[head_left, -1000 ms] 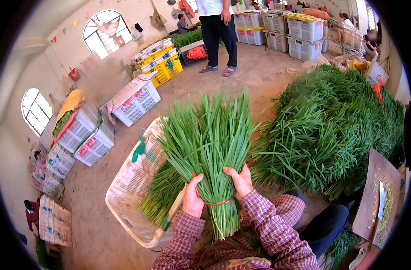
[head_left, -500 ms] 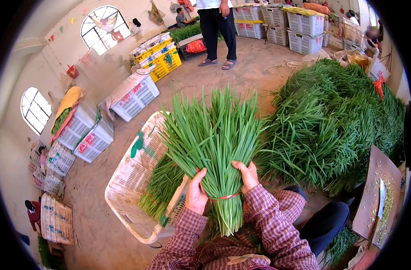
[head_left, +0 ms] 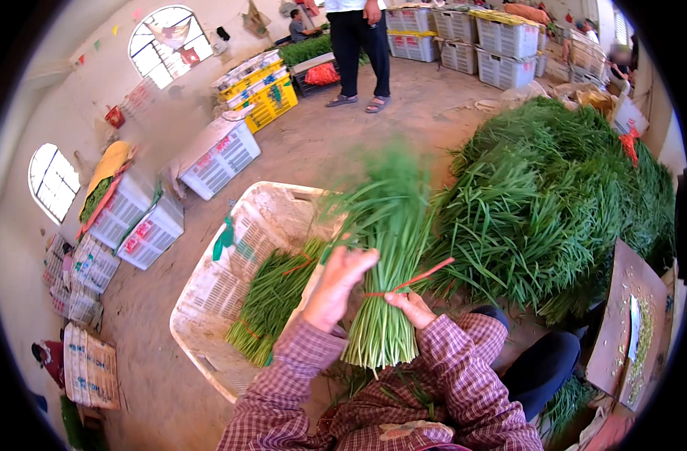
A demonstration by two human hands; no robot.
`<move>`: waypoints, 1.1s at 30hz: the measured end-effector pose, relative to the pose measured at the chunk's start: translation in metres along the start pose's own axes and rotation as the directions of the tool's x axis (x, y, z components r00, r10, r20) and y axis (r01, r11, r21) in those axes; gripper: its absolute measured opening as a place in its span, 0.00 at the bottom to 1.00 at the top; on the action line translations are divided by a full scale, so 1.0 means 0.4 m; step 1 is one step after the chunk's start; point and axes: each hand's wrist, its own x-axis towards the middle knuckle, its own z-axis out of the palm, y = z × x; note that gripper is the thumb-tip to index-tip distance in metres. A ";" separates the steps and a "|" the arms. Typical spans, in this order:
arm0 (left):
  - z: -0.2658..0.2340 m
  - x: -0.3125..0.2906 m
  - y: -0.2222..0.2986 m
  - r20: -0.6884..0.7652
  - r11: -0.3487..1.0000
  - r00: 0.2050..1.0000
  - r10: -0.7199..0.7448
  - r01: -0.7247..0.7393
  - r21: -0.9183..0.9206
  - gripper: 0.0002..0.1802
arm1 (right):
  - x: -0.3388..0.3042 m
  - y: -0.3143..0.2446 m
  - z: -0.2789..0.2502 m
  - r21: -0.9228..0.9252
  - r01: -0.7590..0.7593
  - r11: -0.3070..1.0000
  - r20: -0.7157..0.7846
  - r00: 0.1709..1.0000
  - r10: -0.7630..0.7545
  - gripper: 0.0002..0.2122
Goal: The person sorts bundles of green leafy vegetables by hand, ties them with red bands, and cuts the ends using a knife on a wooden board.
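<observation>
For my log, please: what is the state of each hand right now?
Left hand: open beside the garlic chive bunch; contact unclear.
Right hand: closed, holding the bunch at its red tie.

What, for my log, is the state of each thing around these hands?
Bunch of greens: gathered, leaf tips blurred.
Red band: around the bunch, an end sticking out.
Left hand: open, beside the bunch.
Right hand: closed on the bunch near the band.
Basket: partly filled.
Basket greens: banded, lying down.
Leafy pile: heaped.
Knife: lying on the board.
</observation>
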 end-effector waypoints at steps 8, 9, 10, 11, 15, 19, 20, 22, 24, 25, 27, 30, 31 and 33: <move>-0.223 -0.085 -0.116 0.295 0.894 0.847 -0.442 0.389 0.223 0.31 | 0.001 0.121 -0.029 0.695 -0.153 0.702 0.362 0.919 -0.157 0.32; -0.223 -0.109 -0.186 0.315 0.912 0.866 -0.389 0.411 -0.006 0.32 | -0.001 0.131 -0.010 0.695 -0.178 0.697 0.386 0.910 -0.153 0.33; -0.210 -0.121 -0.239 0.324 0.882 0.888 -0.326 0.409 -0.232 0.33 | -0.011 0.131 0.008 0.694 -0.198 0.692 0.409 0.900 -0.152 0.33; -0.180 -0.110 -0.256 0.299 0.856 0.900 -0.317 0.407 -0.318 0.34 | -0.027 0.132 0.014 0.703 -0.238 0.670 0.435 0.889 -0.141 0.34; -0.171 -0.074 -0.289 0.256 0.754 0.945 -0.206 0.319 -0.574 0.33 | -0.063 0.095 0.049 0.513 -0.219 0.830 0.453 0.891 -0.044 0.35; -0.113 -0.063 -0.205 0.379 0.717 0.921 -0.096 0.328 -0.616 0.41 | -0.096 0.002 0.022 -0.018 0.022 1.000 0.292 0.956 -0.016 0.29; -0.092 -0.064 -0.185 0.433 0.698 0.901 -0.033 0.331 -0.635 0.44 | -0.108 -0.017 0.015 -0.159 0.103 0.982 0.262 0.963 -0.059 0.28; -0.078 -0.078 -0.175 0.335 0.717 0.940 -0.065 0.277 -0.639 0.50 | -0.137 -0.059 0.000 -0.434 0.244 0.867 0.231 0.961 -0.155 0.25; -0.105 -0.083 -0.175 0.323 0.741 0.945 -0.045 0.249 -0.624 0.50 | -0.172 -0.108 0.009 -0.531 0.257 0.808 0.033 0.959 -0.283 0.16; -0.116 -0.072 -0.177 0.366 0.737 0.930 -0.048 0.280 -0.615 0.51 | -0.181 -0.125 0.011 -0.518 0.310 0.797 -0.041 0.922 -0.384 0.13; -0.109 -0.066 -0.176 0.310 0.742 0.949 -0.058 0.249 -0.623 0.51 | -0.182 -0.141 0.010 -0.487 0.410 0.771 -0.161 0.826 -0.541 0.07; -0.096 -0.069 -0.174 0.246 0.733 0.968 -0.048 0.201 -0.650 0.48 | -0.187 -0.171 0.048 -0.419 0.480 0.771 -0.170 0.792 -0.586 0.05; -0.100 -0.070 -0.182 0.211 0.728 0.977 -0.042 0.175 -0.663 0.46 | -0.188 -0.190 0.080 -0.352 0.512 0.784 -0.166 0.790 -0.590 0.06; -0.109 -0.065 -0.201 0.164 0.723 0.986 -0.043 0.144 -0.675 0.42 | -0.168 -0.201 0.110 -0.410 0.523 0.747 -0.130 0.777 -0.616 0.09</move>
